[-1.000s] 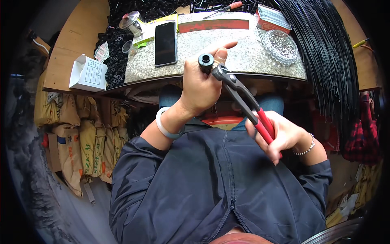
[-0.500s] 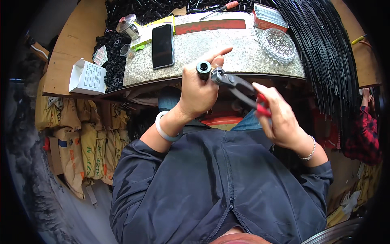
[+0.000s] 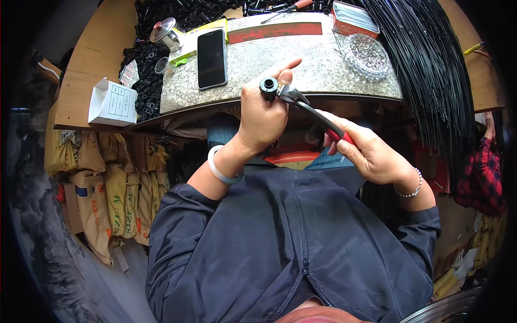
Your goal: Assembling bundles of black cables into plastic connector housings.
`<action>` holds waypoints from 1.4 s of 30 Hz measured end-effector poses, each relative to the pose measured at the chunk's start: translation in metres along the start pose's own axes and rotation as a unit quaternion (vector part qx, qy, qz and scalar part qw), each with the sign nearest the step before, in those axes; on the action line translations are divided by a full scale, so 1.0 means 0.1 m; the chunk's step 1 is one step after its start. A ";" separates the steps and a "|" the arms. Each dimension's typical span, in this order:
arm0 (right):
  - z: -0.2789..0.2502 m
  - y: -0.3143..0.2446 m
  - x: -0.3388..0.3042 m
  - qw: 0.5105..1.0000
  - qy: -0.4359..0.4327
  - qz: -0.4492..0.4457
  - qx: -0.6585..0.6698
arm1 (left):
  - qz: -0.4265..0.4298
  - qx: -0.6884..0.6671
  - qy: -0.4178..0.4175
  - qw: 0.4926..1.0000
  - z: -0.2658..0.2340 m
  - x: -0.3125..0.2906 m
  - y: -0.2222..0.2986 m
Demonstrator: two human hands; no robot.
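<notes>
My left hand (image 3: 264,116) is wrapped round a black tubular part (image 3: 269,86), whose round open end faces up; its index finger points away to the right. Red-handled pincers (image 3: 318,116) are gripped in my right hand (image 3: 371,153). The metal jaws meet a small piece beside the tube, close to my left thumb. That piece is too small to make out. Both hands are raised just in front of the table's near edge.
A phone (image 3: 211,59) lies on the speckled tabletop (image 3: 312,64). Further right are a glass dish of small metal pieces (image 3: 366,56) and a bundle of black rods (image 3: 431,70). A white box (image 3: 113,102) stands left. Another person's checked sleeve (image 3: 481,172) shows at far right.
The pincers have rolled over, so their handles, seen spread before, now appear edge-on and together. My right hand has turned with them. My left hand keeps its hold on the tubular part.
</notes>
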State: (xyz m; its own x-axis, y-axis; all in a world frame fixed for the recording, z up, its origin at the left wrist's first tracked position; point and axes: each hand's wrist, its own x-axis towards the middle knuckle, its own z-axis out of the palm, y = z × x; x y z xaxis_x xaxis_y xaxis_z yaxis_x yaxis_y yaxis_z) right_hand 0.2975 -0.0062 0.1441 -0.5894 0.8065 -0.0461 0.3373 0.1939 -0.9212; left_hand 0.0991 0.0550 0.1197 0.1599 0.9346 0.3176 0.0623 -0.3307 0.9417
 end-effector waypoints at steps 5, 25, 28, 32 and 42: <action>-0.03 -0.01 0.00 0.979 -0.034 0.130 0.153 | 0.010 -0.006 0.007 1.000 0.04 0.00 -0.07; -1.30 0.84 0.66 0.797 0.206 0.336 -0.458 | 0.020 0.048 0.024 0.998 0.03 0.02 -0.09; -1.29 1.00 0.68 0.773 0.279 0.325 -0.469 | 0.019 0.038 0.024 0.999 0.04 0.03 -0.09; -1.32 0.97 0.58 0.781 0.294 0.307 -0.457 | -0.025 0.014 0.036 0.999 0.10 0.03 -0.05; -0.40 0.32 0.52 0.895 0.211 -0.028 0.392 | 0.029 -0.001 -0.015 0.999 0.17 -0.05 0.06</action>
State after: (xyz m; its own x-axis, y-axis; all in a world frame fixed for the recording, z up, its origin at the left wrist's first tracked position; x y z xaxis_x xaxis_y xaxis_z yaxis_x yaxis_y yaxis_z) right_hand 0.3069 0.0643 0.1272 -0.2041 0.9789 0.0071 -0.4005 -0.0769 -0.9131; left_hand 0.1154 0.0463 0.1224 0.1930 0.9098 0.3675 0.0499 -0.3832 0.9223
